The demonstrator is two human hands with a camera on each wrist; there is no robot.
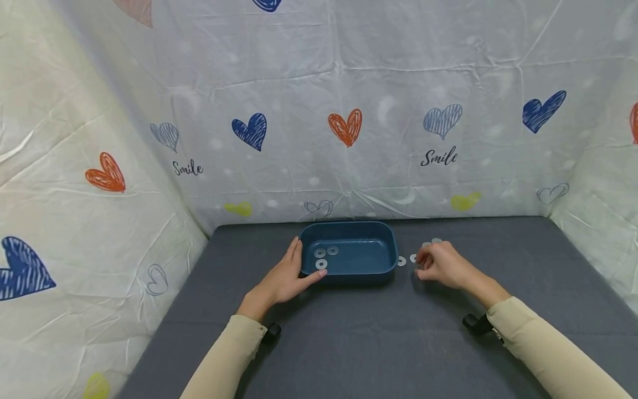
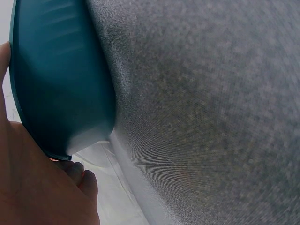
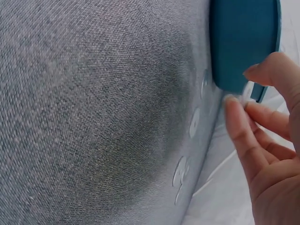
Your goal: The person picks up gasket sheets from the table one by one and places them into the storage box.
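Note:
A dark blue rectangular tray (image 1: 364, 256) stands toward the back of the grey table. My left hand (image 1: 283, 280) holds it at the near left corner, thumb over the front rim and fingers along the left wall. Inside, at the left end, lie three flat ring washers (image 1: 320, 253). To the right of the tray my right hand (image 1: 446, 267) pinches a pale washer (image 3: 247, 91) between thumb and fingertips, just above the cloth; the fingers partly cover it. Several loose washers (image 3: 194, 123) lie on the cloth around and behind this hand, one washer (image 1: 401, 261) close beside the tray's right wall.
Grey cloth (image 1: 359, 338) covers the table. A pale curtain (image 1: 389, 160) printed with hearts hangs right behind the table's back edge, with more curtain on both sides. A black strap (image 1: 477, 325) is on the right wrist, and another strap (image 1: 271, 333) on the left.

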